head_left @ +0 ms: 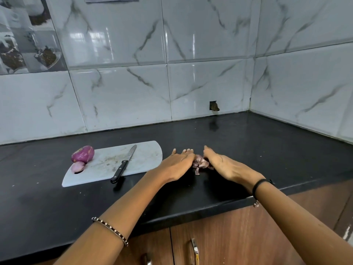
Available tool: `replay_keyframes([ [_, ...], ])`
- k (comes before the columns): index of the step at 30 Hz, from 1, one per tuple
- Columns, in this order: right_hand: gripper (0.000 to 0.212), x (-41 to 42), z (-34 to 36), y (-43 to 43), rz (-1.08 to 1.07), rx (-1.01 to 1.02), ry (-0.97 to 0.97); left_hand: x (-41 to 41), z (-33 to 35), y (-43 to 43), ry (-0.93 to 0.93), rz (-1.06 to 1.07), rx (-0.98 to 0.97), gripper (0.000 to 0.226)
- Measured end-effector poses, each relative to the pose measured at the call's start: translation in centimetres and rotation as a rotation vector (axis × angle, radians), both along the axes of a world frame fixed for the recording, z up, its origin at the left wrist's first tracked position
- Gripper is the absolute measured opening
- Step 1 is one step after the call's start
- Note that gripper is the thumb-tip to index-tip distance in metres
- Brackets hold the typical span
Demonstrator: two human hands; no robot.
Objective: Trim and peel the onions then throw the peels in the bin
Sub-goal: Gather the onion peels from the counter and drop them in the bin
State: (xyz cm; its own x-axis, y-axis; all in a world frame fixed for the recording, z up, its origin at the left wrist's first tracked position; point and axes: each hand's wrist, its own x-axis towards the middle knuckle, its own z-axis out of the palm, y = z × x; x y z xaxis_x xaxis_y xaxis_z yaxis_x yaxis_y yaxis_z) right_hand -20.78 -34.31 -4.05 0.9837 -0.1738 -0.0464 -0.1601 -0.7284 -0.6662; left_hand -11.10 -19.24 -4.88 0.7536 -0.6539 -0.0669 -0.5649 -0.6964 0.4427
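left hand (178,163) flat, fingers straight, pressing papery purple peels (201,163) | right hand (223,163) same, opposite side, gripping nothing | peels heaped on glossy black counter (248,142) | smooth purple onion (83,153), paler small onion (78,166) on scuffed white board (142,158)

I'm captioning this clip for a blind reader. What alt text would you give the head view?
A left hand and a right hand cup a small pile of peels between them on a black counter. To their left, a white board holds a knife, a big onion and a small onion, both peeled.
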Motion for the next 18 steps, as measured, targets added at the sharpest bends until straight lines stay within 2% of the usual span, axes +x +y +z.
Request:
replay_keyframes([
  [6, 0.059, 2.1, -0.4, -0.8, -0.057, -0.064, 0.005, 0.3, 0.2, -1.5, 0.037, 0.052, -0.012, 0.058],
  [9, 0.054, 1.9, -0.7, -1.5, -0.09, 0.017, 0.018, -1.3, 0.0, -2.4, 0.035, -0.013, -0.05, 0.056],
  [14, 0.056, -0.3, -1.3, -1.5, -0.068, 0.077, -0.024, -3.1, -0.6, -1.6, 0.048, 0.0, -0.074, 0.057],
  [18, 0.058, -3.0, -1.0, -0.9, -0.039, 0.101, -0.02, -4.3, 0.8, 0.4, 0.158, 0.029, -0.184, 0.053],
])
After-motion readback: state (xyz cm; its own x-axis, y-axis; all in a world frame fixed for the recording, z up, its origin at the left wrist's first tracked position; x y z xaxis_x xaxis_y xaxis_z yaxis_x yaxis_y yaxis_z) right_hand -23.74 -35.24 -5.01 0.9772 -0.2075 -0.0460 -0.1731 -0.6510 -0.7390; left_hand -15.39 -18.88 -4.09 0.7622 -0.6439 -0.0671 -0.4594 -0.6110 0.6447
